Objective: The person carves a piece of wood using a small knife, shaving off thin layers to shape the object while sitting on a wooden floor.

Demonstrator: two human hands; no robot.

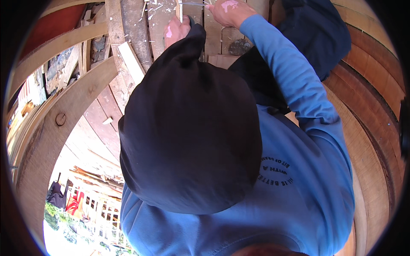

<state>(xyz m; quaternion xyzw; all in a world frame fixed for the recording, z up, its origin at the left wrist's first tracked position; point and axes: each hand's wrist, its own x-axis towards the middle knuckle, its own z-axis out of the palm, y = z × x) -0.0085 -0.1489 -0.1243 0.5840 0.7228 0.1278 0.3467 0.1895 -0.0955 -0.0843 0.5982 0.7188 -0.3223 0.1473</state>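
Note:
At the top edge, my left hand (177, 30) is closed around a narrow pale wooden stick (180, 12), whose upper end runs out of view. My right hand (230, 13) is to its right, fingers closed at the end of a thin, pale blade-like strip (195, 4). That strip reaches across to the stick; whether it is a blade or a wire I cannot tell. My raised knee in black cloth (188, 136) fills the middle and hides my left forearm. My right arm in a blue sleeve (286, 64) stretches forward past my other dark-clothed leg (316, 38).
Wood shavings (152, 9) lie on worn planks (136, 19). Beside my knee is a pale wooden piece (131, 62). Curved timber ribs (64, 113) rise at left, curved planks (367, 98) at right. Low at left are scrap wood (96, 181) and a slatted fence (102, 211).

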